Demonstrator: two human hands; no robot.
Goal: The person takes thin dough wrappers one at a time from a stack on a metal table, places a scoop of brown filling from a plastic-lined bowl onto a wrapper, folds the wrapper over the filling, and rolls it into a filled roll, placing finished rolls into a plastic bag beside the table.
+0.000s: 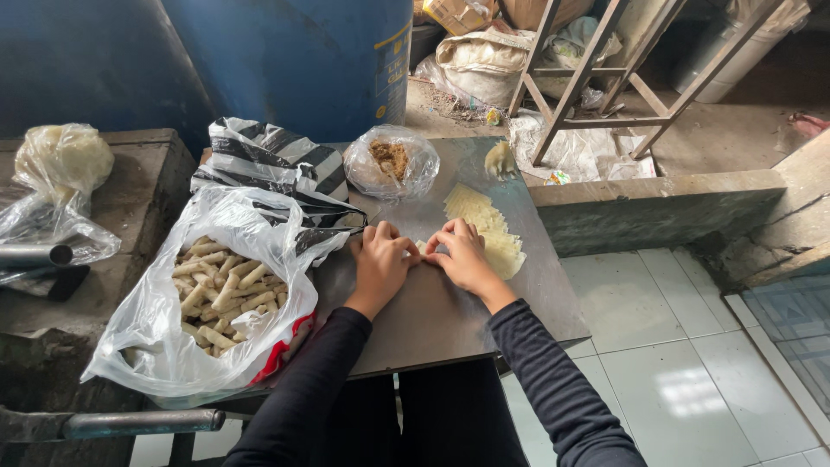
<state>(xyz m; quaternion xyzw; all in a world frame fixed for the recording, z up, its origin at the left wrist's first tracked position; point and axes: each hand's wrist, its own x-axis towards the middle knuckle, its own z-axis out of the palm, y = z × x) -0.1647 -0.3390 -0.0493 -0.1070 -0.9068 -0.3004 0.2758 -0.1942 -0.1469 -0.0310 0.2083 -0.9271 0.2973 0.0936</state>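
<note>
Left hand (380,258) and right hand (461,256) are placed side by side on the metal tray (450,320), fingertips meeting over a small pale wrapper piece (421,246). Both hands are curled down onto it, fingers bent; the piece is pinched between them, mostly hidden under the fingers. Exact grip cannot be told.

A stack of thin pale wrappers (488,227) is laid just beside the right hand, touching its far side. A clear bag of brown filling (391,162) is set further back on the tray, apart from both hands. A large open plastic bag of finished rolls (216,290) is positioned left of the left hand, near it. A black-and-white striped bag (277,160) is seen behind that. A blue drum (303,60) is located behind the tray.
</note>
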